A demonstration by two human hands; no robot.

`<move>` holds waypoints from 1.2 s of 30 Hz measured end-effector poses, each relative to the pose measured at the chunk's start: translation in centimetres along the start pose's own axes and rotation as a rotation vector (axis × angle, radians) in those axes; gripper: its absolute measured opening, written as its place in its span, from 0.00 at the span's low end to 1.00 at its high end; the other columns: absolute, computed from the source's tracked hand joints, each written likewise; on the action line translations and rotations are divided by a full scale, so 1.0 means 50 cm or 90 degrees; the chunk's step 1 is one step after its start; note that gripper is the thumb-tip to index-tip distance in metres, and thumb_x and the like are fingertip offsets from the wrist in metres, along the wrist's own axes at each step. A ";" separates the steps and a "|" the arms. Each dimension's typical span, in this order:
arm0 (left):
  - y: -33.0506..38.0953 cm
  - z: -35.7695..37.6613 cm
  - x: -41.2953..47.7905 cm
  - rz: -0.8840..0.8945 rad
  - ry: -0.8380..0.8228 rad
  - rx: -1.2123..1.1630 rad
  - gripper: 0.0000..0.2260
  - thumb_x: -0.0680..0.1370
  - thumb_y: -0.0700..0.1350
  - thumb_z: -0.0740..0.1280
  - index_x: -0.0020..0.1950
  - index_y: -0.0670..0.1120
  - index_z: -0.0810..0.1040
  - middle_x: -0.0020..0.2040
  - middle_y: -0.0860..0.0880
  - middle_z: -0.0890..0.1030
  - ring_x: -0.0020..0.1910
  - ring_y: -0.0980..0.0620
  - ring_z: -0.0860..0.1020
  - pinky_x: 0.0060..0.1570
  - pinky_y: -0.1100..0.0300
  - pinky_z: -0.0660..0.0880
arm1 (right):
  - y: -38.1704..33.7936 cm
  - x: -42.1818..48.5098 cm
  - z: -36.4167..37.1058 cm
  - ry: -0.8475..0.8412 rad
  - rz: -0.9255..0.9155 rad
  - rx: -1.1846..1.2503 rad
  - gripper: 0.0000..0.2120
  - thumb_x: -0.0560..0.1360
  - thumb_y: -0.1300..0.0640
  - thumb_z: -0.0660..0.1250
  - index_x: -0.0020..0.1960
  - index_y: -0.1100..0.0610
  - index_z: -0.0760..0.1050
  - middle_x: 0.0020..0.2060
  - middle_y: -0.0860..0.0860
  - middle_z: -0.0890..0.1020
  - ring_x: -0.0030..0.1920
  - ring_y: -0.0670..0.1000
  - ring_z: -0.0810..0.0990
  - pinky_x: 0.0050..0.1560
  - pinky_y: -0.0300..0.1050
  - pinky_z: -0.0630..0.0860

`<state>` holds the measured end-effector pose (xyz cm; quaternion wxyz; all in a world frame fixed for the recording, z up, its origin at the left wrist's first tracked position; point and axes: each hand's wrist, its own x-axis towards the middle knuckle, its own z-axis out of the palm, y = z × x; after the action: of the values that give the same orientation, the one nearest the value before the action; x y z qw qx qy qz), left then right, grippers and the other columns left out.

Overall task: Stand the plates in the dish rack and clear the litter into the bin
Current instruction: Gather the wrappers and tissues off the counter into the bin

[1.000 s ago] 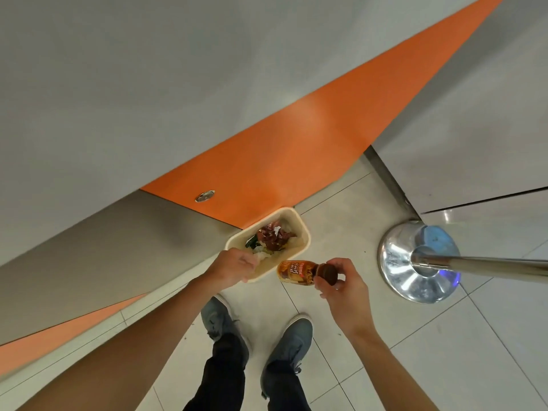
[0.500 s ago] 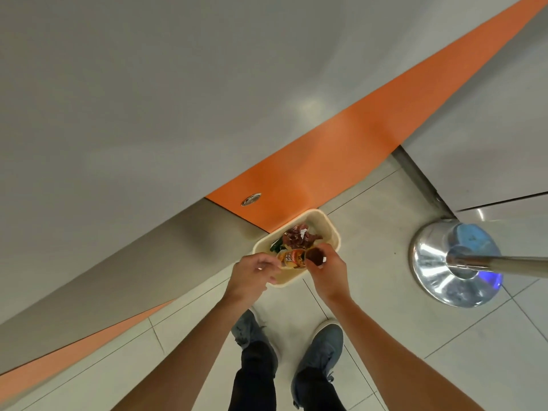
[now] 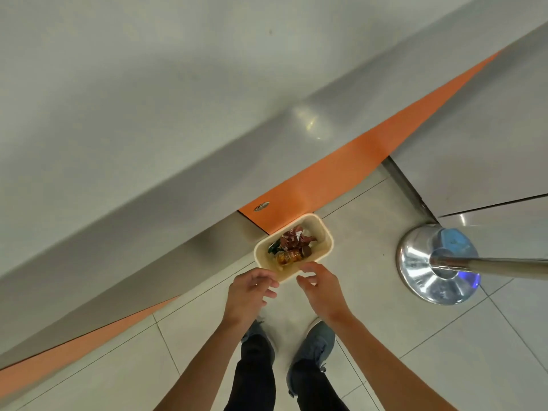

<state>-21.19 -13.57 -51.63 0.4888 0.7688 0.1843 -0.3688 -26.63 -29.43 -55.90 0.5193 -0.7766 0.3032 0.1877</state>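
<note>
- My left hand (image 3: 250, 293): fingertips at the near-left corner of the beige container (image 3: 322, 230); I cannot tell if they grip it.
- My right hand (image 3: 321, 289): fingers released and spread, just near the container.
- Bottle (image 3: 289, 257): lies inside the container.

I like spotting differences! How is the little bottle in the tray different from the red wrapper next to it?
The bottle is smooth and lies on its side; the red wrapper is crumpled. The bottle is orange-brown with a dark cap; the red wrapper is dark red with white bits. Both lie in the beige tray.
</note>
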 end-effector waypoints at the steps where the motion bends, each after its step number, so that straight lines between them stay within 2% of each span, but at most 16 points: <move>1: 0.007 -0.005 -0.011 0.003 0.004 -0.001 0.07 0.80 0.42 0.65 0.47 0.47 0.83 0.41 0.52 0.86 0.38 0.51 0.84 0.37 0.62 0.75 | -0.013 -0.014 -0.004 0.005 -0.011 0.005 0.09 0.77 0.60 0.67 0.55 0.49 0.76 0.54 0.45 0.78 0.42 0.36 0.77 0.40 0.21 0.70; 6: 0.047 -0.031 -0.058 0.031 0.011 -0.017 0.08 0.80 0.40 0.65 0.45 0.48 0.83 0.40 0.51 0.85 0.36 0.52 0.83 0.37 0.61 0.73 | -0.074 -0.078 -0.016 0.005 -0.072 0.003 0.07 0.76 0.61 0.68 0.54 0.53 0.78 0.48 0.41 0.78 0.43 0.35 0.79 0.44 0.23 0.72; 13: 0.127 -0.061 -0.155 0.071 0.003 0.011 0.11 0.79 0.38 0.64 0.44 0.51 0.83 0.40 0.52 0.85 0.36 0.53 0.83 0.38 0.59 0.75 | -0.175 -0.185 -0.054 0.011 -0.125 0.004 0.06 0.77 0.62 0.67 0.53 0.57 0.79 0.50 0.47 0.82 0.46 0.44 0.80 0.46 0.26 0.73; 15: 0.150 -0.073 -0.197 0.091 -0.009 0.037 0.12 0.79 0.37 0.63 0.44 0.50 0.83 0.39 0.52 0.85 0.35 0.55 0.82 0.36 0.63 0.75 | -0.205 -0.221 -0.073 0.003 -0.122 0.002 0.04 0.77 0.62 0.67 0.51 0.58 0.79 0.48 0.48 0.82 0.45 0.48 0.81 0.47 0.30 0.74; 17: 0.172 -0.089 -0.246 0.136 -0.020 0.063 0.11 0.79 0.35 0.63 0.46 0.47 0.83 0.39 0.51 0.84 0.35 0.58 0.82 0.35 0.68 0.76 | -0.241 -0.264 -0.093 -0.004 -0.141 -0.005 0.03 0.76 0.62 0.67 0.48 0.58 0.80 0.45 0.47 0.82 0.44 0.48 0.81 0.46 0.27 0.73; 22: 0.221 -0.140 -0.384 0.256 -0.063 0.253 0.09 0.78 0.38 0.64 0.50 0.48 0.83 0.41 0.55 0.83 0.39 0.60 0.79 0.42 0.71 0.74 | -0.332 -0.370 -0.143 -0.030 -0.192 -0.058 0.05 0.76 0.63 0.67 0.48 0.58 0.82 0.41 0.46 0.82 0.42 0.45 0.78 0.45 0.23 0.69; 26: 0.258 -0.193 -0.478 0.336 -0.045 0.313 0.09 0.79 0.40 0.65 0.50 0.51 0.83 0.41 0.60 0.81 0.39 0.62 0.78 0.40 0.74 0.71 | -0.393 -0.438 -0.161 -0.053 -0.265 -0.087 0.05 0.76 0.65 0.67 0.48 0.60 0.81 0.42 0.52 0.84 0.43 0.50 0.81 0.49 0.38 0.76; 28: 0.271 -0.219 -0.512 0.352 -0.022 0.307 0.10 0.79 0.40 0.64 0.51 0.51 0.83 0.42 0.61 0.81 0.41 0.62 0.79 0.41 0.75 0.71 | -0.420 -0.460 -0.161 -0.068 -0.293 -0.102 0.05 0.76 0.65 0.67 0.48 0.60 0.81 0.43 0.51 0.83 0.44 0.50 0.80 0.49 0.40 0.76; 32: 0.292 -0.271 -0.557 0.386 0.043 0.268 0.10 0.78 0.40 0.65 0.51 0.52 0.83 0.44 0.60 0.83 0.44 0.64 0.79 0.43 0.75 0.70 | -0.479 -0.484 -0.154 -0.105 -0.348 -0.139 0.07 0.75 0.65 0.66 0.50 0.56 0.80 0.42 0.45 0.80 0.44 0.42 0.78 0.48 0.37 0.73; 36: 0.313 -0.331 -0.579 0.404 0.092 0.250 0.08 0.79 0.42 0.65 0.53 0.52 0.82 0.47 0.59 0.83 0.47 0.62 0.79 0.46 0.71 0.71 | -0.555 -0.500 -0.146 -0.046 -0.454 -0.207 0.10 0.72 0.64 0.69 0.50 0.54 0.80 0.42 0.44 0.81 0.41 0.34 0.76 0.44 0.20 0.66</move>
<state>-23.82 -3.74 -16.20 0.4077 0.8908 -0.1033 -0.1719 -26.97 -21.57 -18.64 0.4324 -0.8983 -0.0378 0.0687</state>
